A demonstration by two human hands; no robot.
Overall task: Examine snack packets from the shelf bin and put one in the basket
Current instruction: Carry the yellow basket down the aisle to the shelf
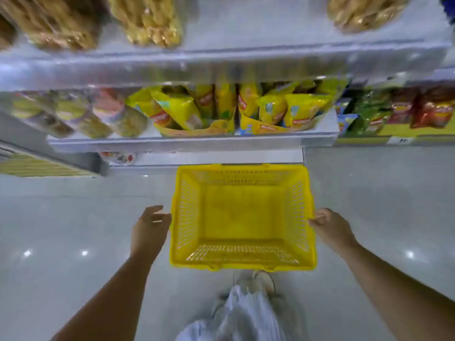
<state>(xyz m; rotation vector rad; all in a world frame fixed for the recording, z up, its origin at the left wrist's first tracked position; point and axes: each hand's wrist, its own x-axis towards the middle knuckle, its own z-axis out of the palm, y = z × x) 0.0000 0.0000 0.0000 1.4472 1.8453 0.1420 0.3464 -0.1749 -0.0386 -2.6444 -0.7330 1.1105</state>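
- Gripping the right rim of the yellow basket (pixel 242 217), the right hand (pixel 328 226) has its fingers curled over the edge.
- The left hand (pixel 150 227) sits just beside the left rim, fingers loosely spread; contact is unclear.
- The basket, holding nothing, is over the pale floor (pixel 73 217).
- Beyond it, yellow snack packets (pixel 177 110) stand in the shelf bin (pixel 197 131) on the low shelf (pixel 192 143).
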